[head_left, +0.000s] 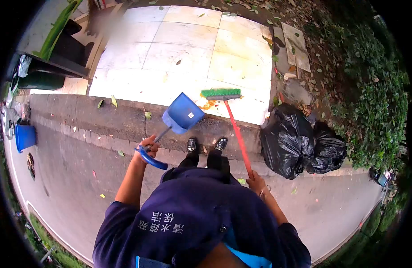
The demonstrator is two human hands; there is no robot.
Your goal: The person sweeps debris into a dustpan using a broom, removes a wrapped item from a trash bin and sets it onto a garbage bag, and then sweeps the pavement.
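Observation:
My left hand is closed round the grey shaft of a blue dustpan, just above its curved blue handle. The pan is held over the kerb edge, to the left of the brush. My right hand grips the red handle of a push broom. Its green bristles rest at the near edge of the pale tiles, beside an orange-brown smear. The smear lies between the broom head and the dustpan.
Two black rubbish bags stand on the right by the kerb, near a hedge. A blue bucket sits far left on the road. Pale tiles stretch ahead beyond the kerb. Fallen leaves are scattered about.

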